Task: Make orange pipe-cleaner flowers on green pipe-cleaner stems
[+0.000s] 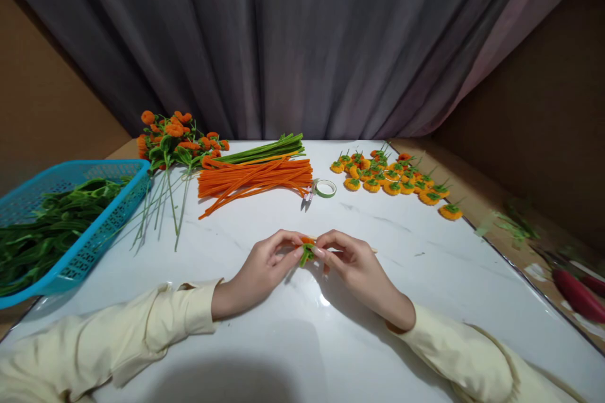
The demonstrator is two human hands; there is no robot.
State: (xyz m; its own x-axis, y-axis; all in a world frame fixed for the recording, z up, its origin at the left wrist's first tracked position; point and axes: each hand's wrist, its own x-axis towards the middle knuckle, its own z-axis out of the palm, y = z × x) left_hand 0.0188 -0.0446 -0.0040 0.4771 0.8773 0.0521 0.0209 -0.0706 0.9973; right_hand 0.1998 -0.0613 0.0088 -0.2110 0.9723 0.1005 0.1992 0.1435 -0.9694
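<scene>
Between your fingertips, your left hand (259,272) and right hand (363,269) pinch a flower (307,254), seemingly part-made; beyond your right, heads (392,188) look formed; beyond your left, orange stems (255,178) lie unworked.

On the surface (425,264), a basket (87,255) is sitting at ten o'clock, flowers (174,130) at eleven, tape (326,196) at twelve, blooms (391,188) at one.

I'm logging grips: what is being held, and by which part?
A small orange and green flower piece, pinched at its green part between the thumbs and fingers of the left hand and right hand.
</scene>
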